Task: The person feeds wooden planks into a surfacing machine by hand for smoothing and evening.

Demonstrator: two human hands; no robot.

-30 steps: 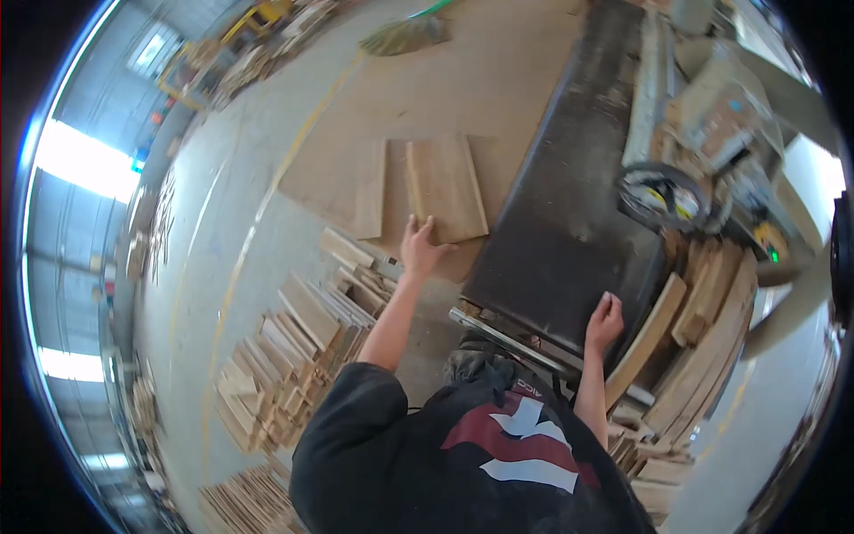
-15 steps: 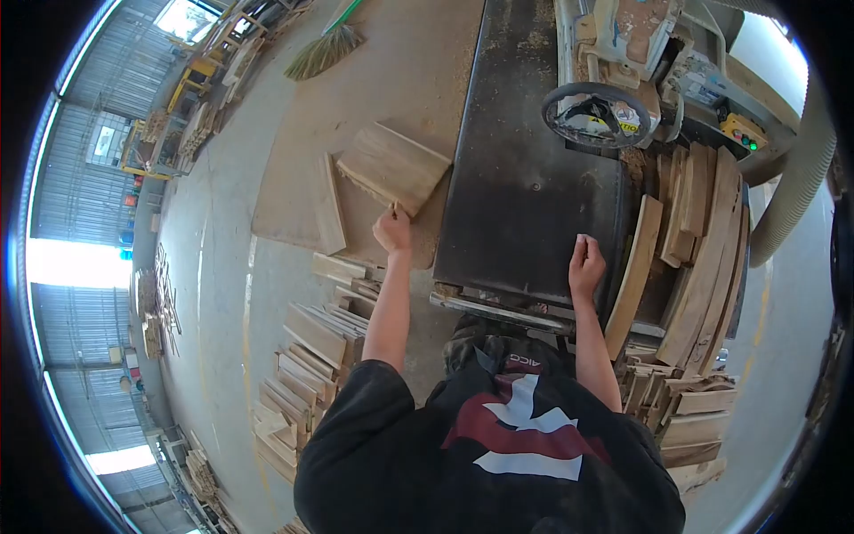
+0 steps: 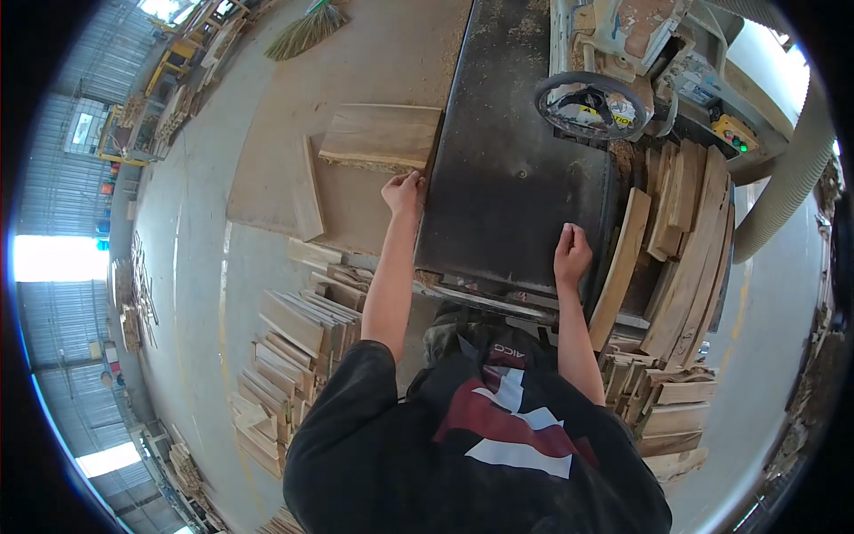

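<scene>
My left hand point(image 3: 403, 192) is closed at the near right corner of a wooden board point(image 3: 382, 136), its fingertips pinched on that corner. The board has a rough bark edge facing me and lies over the brown sheet left of the black machine table point(image 3: 498, 205). A narrower wooden strip point(image 3: 309, 191) lies to the board's left. Over the right part of the black table, my right hand point(image 3: 572, 255) is raised with its fingers curled together, and nothing shows in them.
A handwheel point(image 3: 592, 105) and machine body stand at the table's far right. Curved planks point(image 3: 694, 258) lean along the right side. Stacked wood pieces point(image 3: 289, 347) sit on the floor at left. A broom point(image 3: 307, 31) lies farther off, and a ribbed hose point(image 3: 783, 191) hangs at right.
The board has turned counterclockwise, so its bark edge now runs nearly level across the view. My left hand has moved with its corner. My right hand stays over the table.
</scene>
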